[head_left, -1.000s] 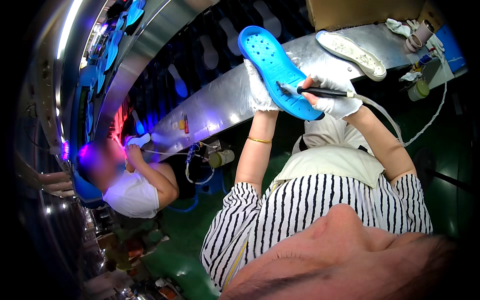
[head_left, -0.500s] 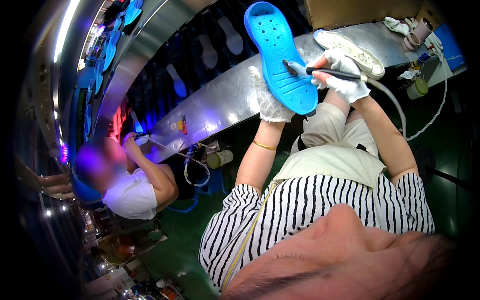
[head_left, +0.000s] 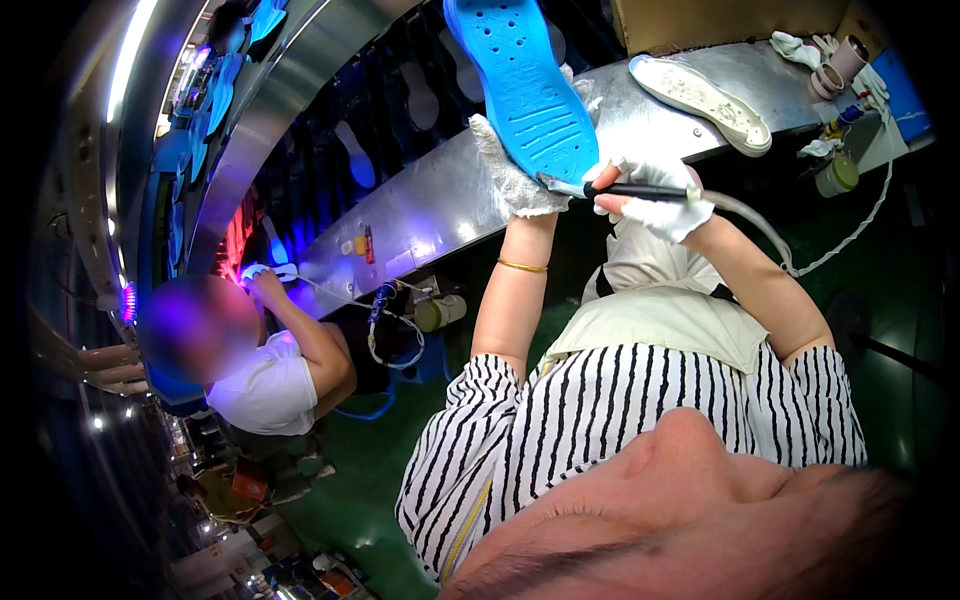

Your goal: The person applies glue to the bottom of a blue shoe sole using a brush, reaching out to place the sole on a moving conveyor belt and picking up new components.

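Observation:
My left hand (head_left: 508,170), in a white knit glove, grips a bright blue shoe sole (head_left: 525,85) from beneath by its sides. Fingers show past both edges of the sole, whose far tip runs out of the picture at the top. A black-handled brush (head_left: 630,190) with a pale hose at its rear end is pinched in my gloved right hand (head_left: 655,200), some fingertips bare. Its bristles are at the near rounded end of the blue sole. Right of the blue sole, a white sole (head_left: 700,100) lies on the metal bench (head_left: 400,210), apart from both hands.
Dark racks with more soles (head_left: 425,95) run behind the bench. A cardboard box (head_left: 720,22) stands at the back. Cups (head_left: 845,62), gloves (head_left: 795,48) and a green pot (head_left: 837,177) are at far right. At left, another person (head_left: 270,380) works by a pink-lit opening.
The blue sole has moved left and up with my left hand. My right hand has brought the brush from the sole's middle down to its near end.

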The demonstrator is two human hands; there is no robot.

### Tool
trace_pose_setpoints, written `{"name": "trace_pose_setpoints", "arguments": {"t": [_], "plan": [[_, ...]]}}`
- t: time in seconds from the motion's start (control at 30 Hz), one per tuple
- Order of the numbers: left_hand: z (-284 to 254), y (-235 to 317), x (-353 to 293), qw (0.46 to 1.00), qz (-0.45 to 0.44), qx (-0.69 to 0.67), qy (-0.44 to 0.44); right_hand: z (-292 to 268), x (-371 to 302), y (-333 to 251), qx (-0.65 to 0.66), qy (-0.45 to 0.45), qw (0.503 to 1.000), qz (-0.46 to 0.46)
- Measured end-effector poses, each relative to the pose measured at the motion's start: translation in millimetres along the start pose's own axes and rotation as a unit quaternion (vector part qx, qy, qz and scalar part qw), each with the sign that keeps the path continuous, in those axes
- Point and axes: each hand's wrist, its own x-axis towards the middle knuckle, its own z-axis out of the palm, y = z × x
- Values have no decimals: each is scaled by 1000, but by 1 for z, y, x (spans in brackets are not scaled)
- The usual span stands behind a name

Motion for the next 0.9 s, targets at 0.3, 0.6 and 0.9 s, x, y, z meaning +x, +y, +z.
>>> {"name": "trace_pose_setpoints", "arguments": {"t": [0.3,0.6,0.9], "plan": [[-2,12,9,999,-50,11,-16,-19,8,2,11,-41,999,11],[-2,28,16,995,-82,-38,-48,-20,-6,9,-72,-88,991,72],[5,33,22,990,-128,31,-41,-19,30,-16,-190,-59,942,-269]]}}
